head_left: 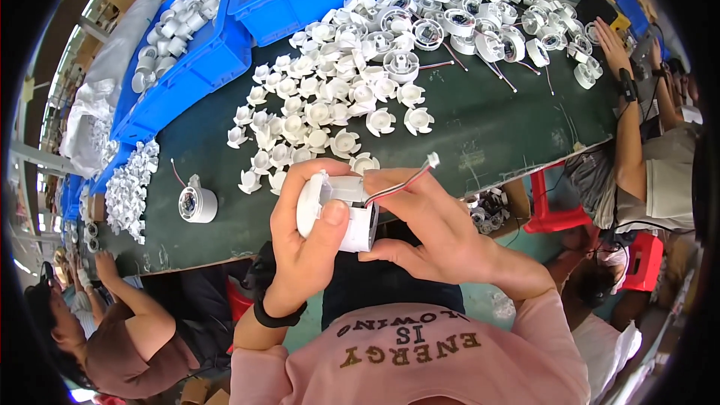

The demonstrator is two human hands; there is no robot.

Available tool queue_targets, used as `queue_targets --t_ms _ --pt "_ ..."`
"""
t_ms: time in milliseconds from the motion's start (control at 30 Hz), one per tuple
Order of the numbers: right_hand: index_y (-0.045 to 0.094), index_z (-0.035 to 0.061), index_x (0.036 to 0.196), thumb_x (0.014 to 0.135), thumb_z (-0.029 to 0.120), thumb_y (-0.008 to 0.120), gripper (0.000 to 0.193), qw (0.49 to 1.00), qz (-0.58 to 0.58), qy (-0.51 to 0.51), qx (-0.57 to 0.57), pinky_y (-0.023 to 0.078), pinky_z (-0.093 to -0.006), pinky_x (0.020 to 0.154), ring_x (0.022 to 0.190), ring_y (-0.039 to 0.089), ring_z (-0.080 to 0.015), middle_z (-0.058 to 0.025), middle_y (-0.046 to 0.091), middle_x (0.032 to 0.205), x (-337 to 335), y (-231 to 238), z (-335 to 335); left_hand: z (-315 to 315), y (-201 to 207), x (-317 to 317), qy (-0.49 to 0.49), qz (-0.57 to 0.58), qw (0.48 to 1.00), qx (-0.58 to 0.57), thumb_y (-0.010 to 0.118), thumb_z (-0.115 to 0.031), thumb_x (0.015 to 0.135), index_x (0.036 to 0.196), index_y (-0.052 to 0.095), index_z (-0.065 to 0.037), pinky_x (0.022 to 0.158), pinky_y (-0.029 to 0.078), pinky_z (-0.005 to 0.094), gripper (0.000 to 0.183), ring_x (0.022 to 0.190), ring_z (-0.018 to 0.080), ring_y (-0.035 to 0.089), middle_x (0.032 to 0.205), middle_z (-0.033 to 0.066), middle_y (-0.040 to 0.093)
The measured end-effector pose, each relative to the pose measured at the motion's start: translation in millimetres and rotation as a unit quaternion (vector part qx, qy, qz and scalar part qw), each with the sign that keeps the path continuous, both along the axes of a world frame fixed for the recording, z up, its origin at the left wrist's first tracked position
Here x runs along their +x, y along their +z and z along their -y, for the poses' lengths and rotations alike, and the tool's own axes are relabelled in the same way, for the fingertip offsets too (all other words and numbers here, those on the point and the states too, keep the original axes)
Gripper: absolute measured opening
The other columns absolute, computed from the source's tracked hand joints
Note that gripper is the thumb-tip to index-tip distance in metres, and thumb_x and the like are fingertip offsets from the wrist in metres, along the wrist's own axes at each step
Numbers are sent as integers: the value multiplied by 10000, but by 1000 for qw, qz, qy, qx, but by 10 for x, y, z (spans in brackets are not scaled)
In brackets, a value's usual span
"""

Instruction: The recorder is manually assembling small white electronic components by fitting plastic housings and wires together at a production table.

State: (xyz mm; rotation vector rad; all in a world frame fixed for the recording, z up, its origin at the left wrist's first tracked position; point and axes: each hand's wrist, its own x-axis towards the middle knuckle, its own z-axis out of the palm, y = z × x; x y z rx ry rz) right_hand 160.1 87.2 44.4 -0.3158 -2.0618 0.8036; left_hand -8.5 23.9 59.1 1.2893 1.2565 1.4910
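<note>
Just above the table's near edge I hold a white plastic housing (358, 234) between both hands. My left hand (304, 236) is wrapped round its left side, the thumb pressed on the front. My right hand (431, 217) grips the right side, fingers on top and thumb beneath. From the housing a thin red, black and white cable runs up to the right, ending in a small white connector (433, 160). Just beyond my hands lies a heap of small white bladed fan wheels (319, 112). What is inside the housing is mostly hidden.
Round white wired motor units (491, 45) pile up at the back right. Blue bins (337, 1) with white parts line the back and left. One wired round unit (198, 205) and a heap of small white pieces (133, 191) lie left. A co-worker's hand (613, 49) rests at right.
</note>
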Motion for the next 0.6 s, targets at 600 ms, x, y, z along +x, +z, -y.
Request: queue_targets --t_ms 600 --pt "561 -25 1132 731 171 741 481 949 228 -170 138 495 -416 797 915 594 -354 -193 583 1045 251 63 -914 144 -294 -573 127 71 987 -72 648 -122 833 1264 467 53 816 518 322 499 945 187 611 1072 104 592"
